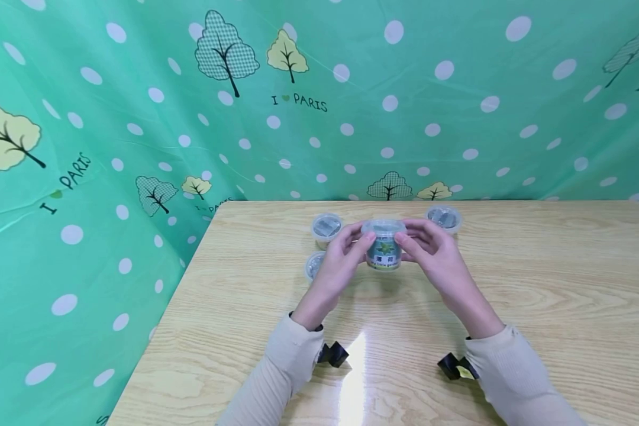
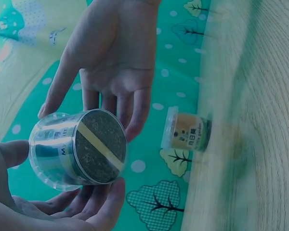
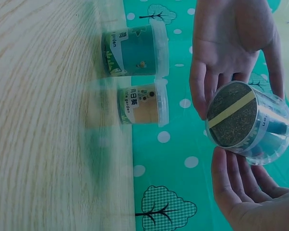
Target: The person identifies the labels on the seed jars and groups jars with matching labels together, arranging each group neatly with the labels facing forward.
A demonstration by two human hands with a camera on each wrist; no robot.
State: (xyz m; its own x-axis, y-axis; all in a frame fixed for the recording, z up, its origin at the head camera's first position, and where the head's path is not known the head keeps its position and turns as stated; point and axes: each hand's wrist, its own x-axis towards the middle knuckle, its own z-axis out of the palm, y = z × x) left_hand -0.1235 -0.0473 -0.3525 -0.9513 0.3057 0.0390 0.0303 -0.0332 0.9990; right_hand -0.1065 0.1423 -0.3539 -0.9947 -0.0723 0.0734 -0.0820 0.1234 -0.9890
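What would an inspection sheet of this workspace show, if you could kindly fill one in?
Surface: wood-grain table, with bright glare near the front.
Job's things: held cup, labelled, off the table, a pale strip across its underside.
Clutter: back-left cup; front-left cup, partly hidden; right cup; all standing upright.
Hands: left hand and right hand grip the held cup from opposite sides.
Cables: nothing seen.
Surroundings: green patterned cloth behind and left.
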